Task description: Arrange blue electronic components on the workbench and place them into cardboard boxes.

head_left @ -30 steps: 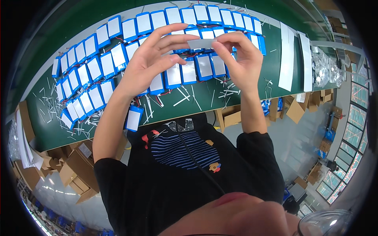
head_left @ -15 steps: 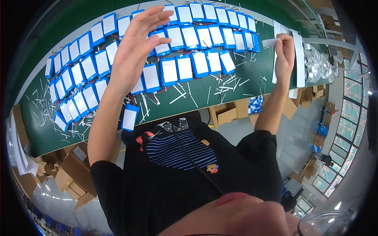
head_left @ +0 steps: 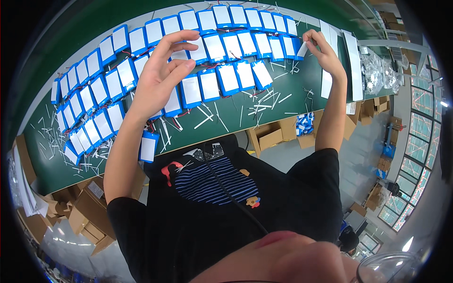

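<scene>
The right hand's (head_left: 324,54) thumb and forefinger seem pinched together on a small white label (head_left: 303,49) by the right end of the batteries (head_left: 229,79), though the grip is too small to be sure of. The label could crease or stick askew if it brushes one. The left hand (head_left: 160,80), fingers and thumb apart, is over the rows; its forearm could knock off the lone battery (head_left: 148,148) at the table's (head_left: 292,92) near edge. Paper scraps (head_left: 219,118) clutter that edge; white sheets (head_left: 353,66) and plastic bags (head_left: 387,75) crowd the right end.
</scene>
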{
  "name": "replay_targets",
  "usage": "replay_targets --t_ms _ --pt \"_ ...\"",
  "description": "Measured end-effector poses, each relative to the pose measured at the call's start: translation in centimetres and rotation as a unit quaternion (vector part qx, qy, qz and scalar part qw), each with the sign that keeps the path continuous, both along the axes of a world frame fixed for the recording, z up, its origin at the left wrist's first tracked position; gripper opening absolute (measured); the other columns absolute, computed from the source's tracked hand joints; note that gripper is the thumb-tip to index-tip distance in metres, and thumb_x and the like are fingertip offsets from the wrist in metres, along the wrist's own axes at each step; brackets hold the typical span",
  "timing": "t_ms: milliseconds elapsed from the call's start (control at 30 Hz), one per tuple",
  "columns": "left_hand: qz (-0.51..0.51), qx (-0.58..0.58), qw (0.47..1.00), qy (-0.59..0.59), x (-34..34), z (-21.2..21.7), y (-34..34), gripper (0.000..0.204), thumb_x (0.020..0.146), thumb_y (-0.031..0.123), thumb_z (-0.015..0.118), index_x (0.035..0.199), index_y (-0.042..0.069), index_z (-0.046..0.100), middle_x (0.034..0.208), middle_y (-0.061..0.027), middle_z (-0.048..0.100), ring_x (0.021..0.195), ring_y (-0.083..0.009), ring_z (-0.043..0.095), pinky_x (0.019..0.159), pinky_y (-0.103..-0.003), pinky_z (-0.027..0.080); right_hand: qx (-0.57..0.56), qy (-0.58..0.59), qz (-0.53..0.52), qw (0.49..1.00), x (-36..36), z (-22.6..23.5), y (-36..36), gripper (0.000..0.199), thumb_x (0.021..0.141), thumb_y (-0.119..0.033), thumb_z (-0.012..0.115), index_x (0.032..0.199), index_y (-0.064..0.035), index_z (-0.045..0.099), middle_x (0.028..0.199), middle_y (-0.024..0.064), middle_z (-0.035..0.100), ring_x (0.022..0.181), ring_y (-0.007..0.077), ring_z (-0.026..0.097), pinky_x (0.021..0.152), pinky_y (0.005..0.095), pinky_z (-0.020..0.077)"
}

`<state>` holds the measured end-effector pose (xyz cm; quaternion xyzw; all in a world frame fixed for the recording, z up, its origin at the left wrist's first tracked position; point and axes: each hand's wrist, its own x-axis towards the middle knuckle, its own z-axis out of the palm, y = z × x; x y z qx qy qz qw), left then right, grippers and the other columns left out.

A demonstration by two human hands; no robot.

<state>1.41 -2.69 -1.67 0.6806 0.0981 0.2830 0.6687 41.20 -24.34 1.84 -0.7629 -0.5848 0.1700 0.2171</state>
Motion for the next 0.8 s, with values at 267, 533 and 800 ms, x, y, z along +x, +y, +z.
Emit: replay_targets --t_ms 267,533,800 --pt "-0.007 0.006 1.000 0.005 0.0 -0.1 0.0 0.044 0.099 0.006 0.059 0.142 0.009 0.051 0.144 -0.0142 0.053 0.127 -0.0292 0.054 0.096 -0.043 0.052 0.044 -0.055 0.000 0.998 -0.6 -1.8 0.9 0.013 0.101 -0.011 0.058 0.114 -0.0107 0.063 0.106 0.0052 0.056 0.091 0.0173 0.051 0.081 0.0266 0.0409" --pt "0.003 0.020 1.000 -0.002 -0.3 0.0 -0.3 0.042 0.098 0.006 0.060 0.139 0.008 0.054 0.138 -0.0132 0.056 0.125 -0.0273 0.055 0.094 -0.040 0.052 0.180 -0.096 -0.110 0.973 -3.8 -3.3 1.1 0.021 0.094 -0.012 0.070 0.115 -0.0095 0.069 0.104 0.0049 0.063 0.080 0.0147 0.053 0.069 0.0253 0.0455" --pt "0.026 0.215 0.976 -0.009 -3.8 3.1 1.5 0.034 0.092 0.009 0.068 0.126 0.008 0.066 0.122 -0.0097 0.065 0.115 -0.0239 0.059 0.091 -0.036 0.051 0.199 -0.108 -0.164 0.960 -4.6 -5.0 1.8 0.022 0.097 -0.015 0.066 0.117 -0.0071 0.071 0.101 0.0053 0.069 0.081 0.0143 0.058 0.073 0.0248 0.0476"
